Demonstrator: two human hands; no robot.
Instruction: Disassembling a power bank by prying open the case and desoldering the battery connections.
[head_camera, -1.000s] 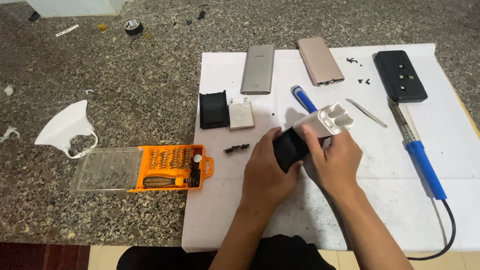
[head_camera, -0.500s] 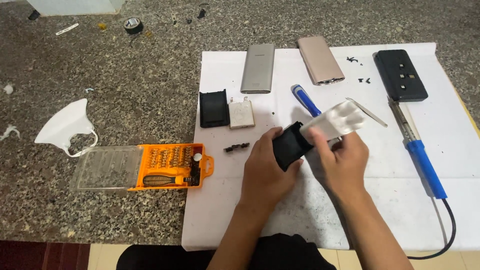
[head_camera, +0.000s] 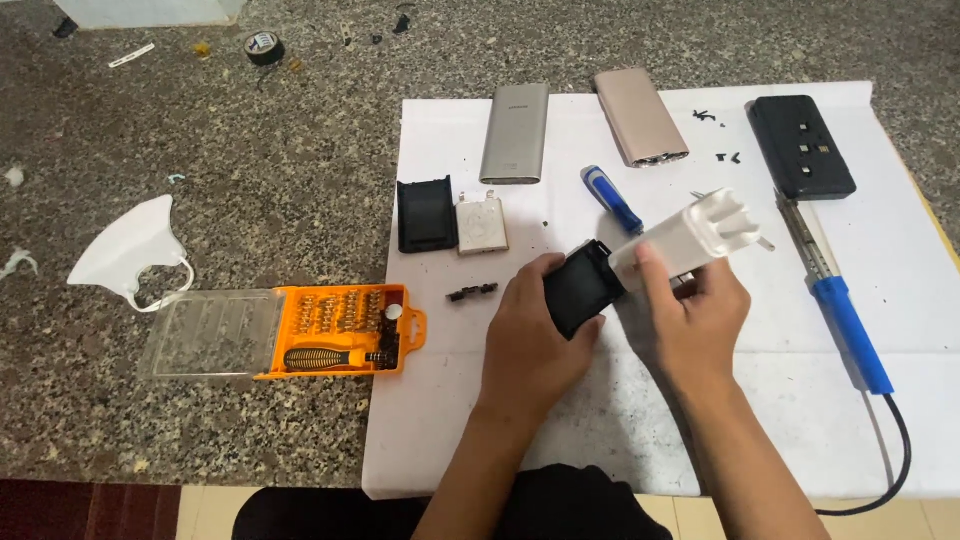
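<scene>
**Q:** Speckled granite forms the bench (head_camera: 250, 180), with a white paper sheet (head_camera: 600, 420) laid over its right part. Why is the work held above the sheet?

**A:** Judged from the layout, the sheet serves as a clean ground on which small dark parts show up; tiny black bits (head_camera: 728, 157) lie on it near the far edge. Both hands are raised over its middle, so anything dropped would land on white.

**Q:** How do the hands hold the object?

**A:** The left hand (head_camera: 530, 335) wraps a black casing (head_camera: 580, 290), fingers curled round its far side and thumb side hidden. The right hand (head_camera: 690, 315) pinches a white inner block (head_camera: 690, 235), thumb pressed on its near face and the other fingers closed beneath. The block juts up and to the right, away from the casing, its ribbed end free of any finger; the two parts meet between the hands.

**Q:** What lies around?

**A:** Beyond the hands lie a blue-handled screwdriver (head_camera: 612, 198), a silver power bank (head_camera: 516, 133), a pink one (head_camera: 640, 116) and a black slab-like casing (head_camera: 802, 146). A soldering iron with a blue grip (head_camera: 850, 330) lies at the right, cord trailing off the sheet. Left of the hands sit a black shell (head_camera: 426, 214), a flat silver cell (head_camera: 481, 223) touching it, and a small dark strip (head_camera: 472, 293). On bare granite rest an orange bit set with a clear lid (head_camera: 335, 330) and a white face mask (head_camera: 130, 250).
</scene>
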